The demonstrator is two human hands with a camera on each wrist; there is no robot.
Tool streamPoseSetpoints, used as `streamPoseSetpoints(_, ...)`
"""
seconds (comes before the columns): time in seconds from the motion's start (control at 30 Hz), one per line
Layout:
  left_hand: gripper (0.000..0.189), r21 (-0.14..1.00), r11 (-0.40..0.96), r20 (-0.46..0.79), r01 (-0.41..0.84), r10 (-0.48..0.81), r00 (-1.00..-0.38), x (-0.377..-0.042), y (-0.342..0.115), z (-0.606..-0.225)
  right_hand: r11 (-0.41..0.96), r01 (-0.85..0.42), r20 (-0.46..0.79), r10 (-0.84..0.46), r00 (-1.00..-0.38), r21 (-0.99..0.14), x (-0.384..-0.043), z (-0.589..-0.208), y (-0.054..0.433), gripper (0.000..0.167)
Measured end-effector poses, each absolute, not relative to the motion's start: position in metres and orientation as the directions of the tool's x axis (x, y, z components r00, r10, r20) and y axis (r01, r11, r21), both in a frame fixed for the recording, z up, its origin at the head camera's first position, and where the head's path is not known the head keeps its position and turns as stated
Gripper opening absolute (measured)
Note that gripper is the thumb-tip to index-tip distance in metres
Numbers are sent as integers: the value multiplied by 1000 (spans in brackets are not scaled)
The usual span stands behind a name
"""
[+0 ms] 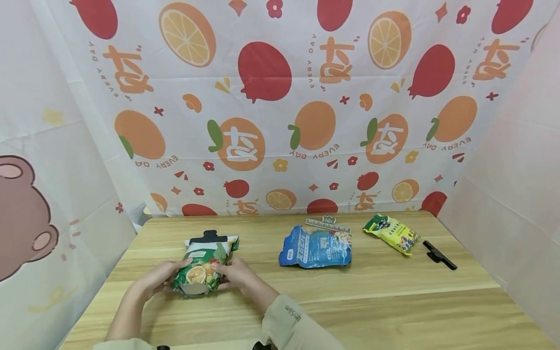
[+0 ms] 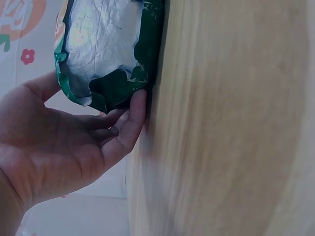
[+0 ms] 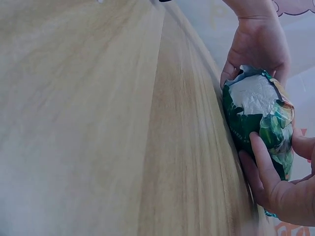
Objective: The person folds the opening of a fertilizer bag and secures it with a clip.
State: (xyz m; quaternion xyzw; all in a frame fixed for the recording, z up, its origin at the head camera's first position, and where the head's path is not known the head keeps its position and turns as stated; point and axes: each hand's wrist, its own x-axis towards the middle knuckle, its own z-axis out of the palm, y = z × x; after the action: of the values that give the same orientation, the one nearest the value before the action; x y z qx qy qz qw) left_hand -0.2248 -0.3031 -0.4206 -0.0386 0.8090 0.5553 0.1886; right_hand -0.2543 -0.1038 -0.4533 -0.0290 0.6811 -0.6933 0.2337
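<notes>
A green snack bag (image 1: pixel 204 267) with fruit pictures lies on the table at the left, its silvery bottom end (image 2: pixel 103 42) facing me. A black sealing clip (image 1: pixel 209 237) sits across the bag's far end. My left hand (image 1: pixel 158 278) grips the bag's left side, thumb on top and fingers low along the edge; the left wrist view shows those fingertips against the green wrapper. From the right side, my right hand (image 1: pixel 238 274) holds the same bag with its thumb on the printed face. In the right wrist view its fingers (image 3: pixel 266 164) press the bag's side.
A blue bag (image 1: pixel 316 249) lies at mid-table with a white clip patterned like piano keys (image 1: pixel 328 224) behind it. Farther right are a yellow-green bag (image 1: pixel 392 234) and a loose black clip (image 1: pixel 439 255). A fruit-print curtain (image 1: pixel 271 180) hangs behind the wooden table (image 1: pixel 372 311).
</notes>
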Motion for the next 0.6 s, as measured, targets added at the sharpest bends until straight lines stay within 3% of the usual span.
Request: streamPoseSetpoints(0.6,42,880,392,-345,-268,140,-928,-223,-303,-420,45,260,-260,-335,-906,-965,-252,-456,-106,26)
